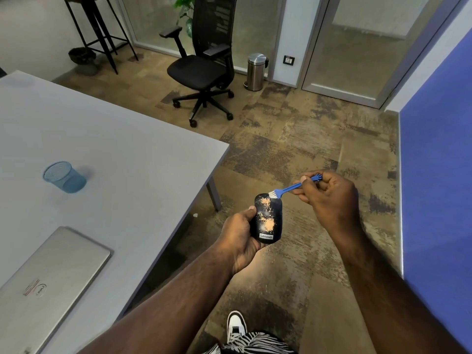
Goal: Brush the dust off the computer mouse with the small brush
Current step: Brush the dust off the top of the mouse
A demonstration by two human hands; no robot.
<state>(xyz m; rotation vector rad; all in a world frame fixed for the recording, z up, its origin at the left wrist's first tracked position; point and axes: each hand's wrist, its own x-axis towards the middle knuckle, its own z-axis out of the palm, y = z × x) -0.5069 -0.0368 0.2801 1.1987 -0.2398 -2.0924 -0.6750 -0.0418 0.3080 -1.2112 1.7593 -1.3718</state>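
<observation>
A black computer mouse (267, 218) with patches of tan dust on its top is held up over the floor, just right of the table corner. My left hand (238, 233) grips it from the left side and below. My right hand (329, 192) pinches a small blue brush (291, 187) by its handle. The brush's white bristles touch the far end of the mouse, beside the upper dust patch.
A grey table (115, 154) fills the left, carrying a blue mesh cup (65, 176) and a closed silver laptop (48, 277). A black office chair (204, 62) and a steel bin (256, 71) stand on the carpet beyond. A blue wall panel (439, 175) runs along the right.
</observation>
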